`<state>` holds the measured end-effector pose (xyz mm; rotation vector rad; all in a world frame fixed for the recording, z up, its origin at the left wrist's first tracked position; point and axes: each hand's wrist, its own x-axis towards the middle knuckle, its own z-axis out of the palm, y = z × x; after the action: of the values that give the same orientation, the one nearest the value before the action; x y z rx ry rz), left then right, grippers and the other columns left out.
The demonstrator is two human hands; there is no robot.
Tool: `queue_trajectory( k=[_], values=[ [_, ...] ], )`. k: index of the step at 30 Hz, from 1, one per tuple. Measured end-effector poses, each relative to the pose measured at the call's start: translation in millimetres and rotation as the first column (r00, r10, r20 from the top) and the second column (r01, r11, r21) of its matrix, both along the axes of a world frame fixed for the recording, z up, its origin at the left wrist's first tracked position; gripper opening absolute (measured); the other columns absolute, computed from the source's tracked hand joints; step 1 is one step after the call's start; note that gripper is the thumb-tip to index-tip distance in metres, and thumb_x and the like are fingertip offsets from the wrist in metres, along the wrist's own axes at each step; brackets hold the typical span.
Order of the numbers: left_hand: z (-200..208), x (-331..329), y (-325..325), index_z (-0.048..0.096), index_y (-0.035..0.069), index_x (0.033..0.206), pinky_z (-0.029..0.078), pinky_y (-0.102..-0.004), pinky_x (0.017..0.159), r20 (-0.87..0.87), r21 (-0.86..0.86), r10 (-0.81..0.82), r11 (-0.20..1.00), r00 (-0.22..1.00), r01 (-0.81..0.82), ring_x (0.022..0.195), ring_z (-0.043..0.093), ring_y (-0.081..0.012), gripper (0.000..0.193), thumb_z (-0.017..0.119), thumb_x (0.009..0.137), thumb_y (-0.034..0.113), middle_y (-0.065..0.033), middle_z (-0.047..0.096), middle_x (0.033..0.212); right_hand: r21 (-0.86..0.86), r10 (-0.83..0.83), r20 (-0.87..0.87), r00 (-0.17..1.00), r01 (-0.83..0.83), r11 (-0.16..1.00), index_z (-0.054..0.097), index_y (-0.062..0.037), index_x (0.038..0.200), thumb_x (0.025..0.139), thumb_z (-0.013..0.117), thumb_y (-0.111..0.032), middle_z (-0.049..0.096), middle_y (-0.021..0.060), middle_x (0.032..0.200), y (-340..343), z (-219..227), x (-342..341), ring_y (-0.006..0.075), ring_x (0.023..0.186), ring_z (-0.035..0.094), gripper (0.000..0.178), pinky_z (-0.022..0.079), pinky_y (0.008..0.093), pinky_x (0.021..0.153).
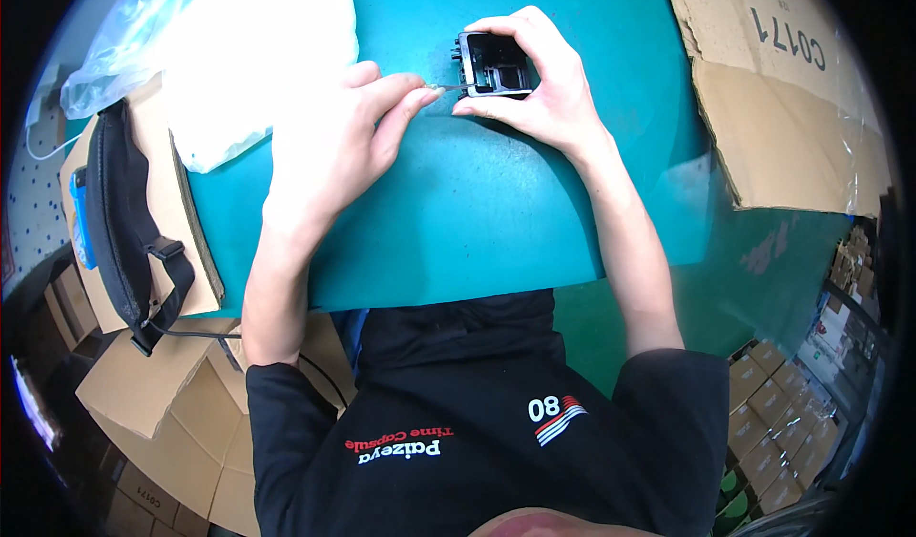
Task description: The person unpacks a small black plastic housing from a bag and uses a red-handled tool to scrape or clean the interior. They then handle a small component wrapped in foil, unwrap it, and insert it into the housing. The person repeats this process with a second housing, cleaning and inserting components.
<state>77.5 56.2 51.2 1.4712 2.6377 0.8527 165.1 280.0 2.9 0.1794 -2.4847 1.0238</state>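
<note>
On the teal tabletop (429, 222), my right hand (558, 88) grips a small black open-sided housing (498, 67), thumb along its near edge and fingers along its far edge. Small dark parts stick out from the housing's left side, and its hollow inside faces up. My left hand (367, 122) is closed in a pinch around a thin dark tool (458, 87), possibly tweezers. The tool's tip reaches the housing's left opening; its exact contact point is too small to tell. Glare washes out part of the left hand.
A glaring white bag (267, 50) lies left of my hands. Beyond it sits clear plastic (134, 41). A black strap pouch (119, 212) rests on cardboard at the left edge. Cardboard (773, 107) covers the right side, with stacked boxes (773, 394) below right.
</note>
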Motion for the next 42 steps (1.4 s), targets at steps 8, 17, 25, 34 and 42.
queue_trajectory(
  k=[8, 17, 25, 34, 42],
  values=[
    [-6, -6, 2, 0.077, 0.008, 0.100, 0.047, -0.0348, 0.056, -0.023, -0.002, 0.028, 1.000, 0.999, -0.028, 0.058, 0.060, -0.0242, 0.018, 0.071, 0.095, 0.024, -0.0101, 0.063, 0.072, -0.075, -0.045, 0.050, 0.998, 0.049, 0.996, 0.060, -0.0061, 0.112, 0.062, 0.097, -0.043, 0.063, 0.0084, 0.102, -2, -2, 2, 0.0233, 0.094, 0.067, 0.072, 0.056, 0.0344, 0.083],
    [-11, -17, 12, 0.077, 0.008, 0.103, 0.049, -0.0356, 0.060, -0.056, 0.045, 0.058, 0.997, 0.997, -0.055, 0.062, 0.063, -0.0263, 0.021, 0.069, 0.097, 0.027, -0.0122, 0.066, 0.077, -0.137, -0.047, 0.104, 0.993, 0.062, 0.989, 0.059, -0.0056, 0.111, 0.061, 0.098, -0.042, 0.065, 0.0080, 0.100, -2, -2, 1, 0.0213, 0.091, 0.067, 0.073, 0.056, 0.0340, 0.082],
    [-16, -23, 16, 0.077, 0.007, 0.103, 0.049, -0.0352, 0.060, -0.023, 0.062, 0.040, 0.997, 0.999, -0.038, 0.063, 0.062, -0.0257, 0.022, 0.068, 0.097, 0.026, -0.0131, 0.065, 0.076, -0.128, -0.050, 0.102, 0.994, 0.063, 0.990, 0.058, -0.0052, 0.110, 0.061, 0.098, -0.043, 0.065, 0.0086, 0.099, -2, -2, 2, 0.0225, 0.091, 0.067, 0.074, 0.056, 0.0344, 0.082],
    [-23, -27, 14, 0.076, 0.009, 0.106, 0.050, -0.0346, 0.063, -0.063, 0.077, 0.062, 0.995, 0.996, -0.057, 0.066, 0.063, -0.0260, 0.022, 0.066, 0.099, 0.027, -0.0129, 0.065, 0.079, -0.107, -0.059, 0.109, 0.992, 0.071, 0.992, 0.058, -0.0051, 0.110, 0.061, 0.098, -0.044, 0.064, 0.0092, 0.100, -2, -2, 2, 0.0235, 0.091, 0.067, 0.074, 0.056, 0.0350, 0.082],
    [-20, -14, 3, 0.073, 0.008, 0.104, 0.054, -0.0326, 0.063, -0.105, 0.155, 0.172, 0.976, 0.979, -0.155, 0.070, 0.069, -0.0247, 0.018, 0.066, 0.099, 0.024, -0.0081, 0.070, 0.081, 0.018, 0.010, -0.047, 0.999, -0.009, 1.000, 0.065, -0.0094, 0.123, 0.065, 0.094, -0.038, 0.061, 0.0079, 0.100, -1, 1, 2, 0.0236, 0.090, 0.064, 0.071, 0.055, 0.0345, 0.080]
  ],
)
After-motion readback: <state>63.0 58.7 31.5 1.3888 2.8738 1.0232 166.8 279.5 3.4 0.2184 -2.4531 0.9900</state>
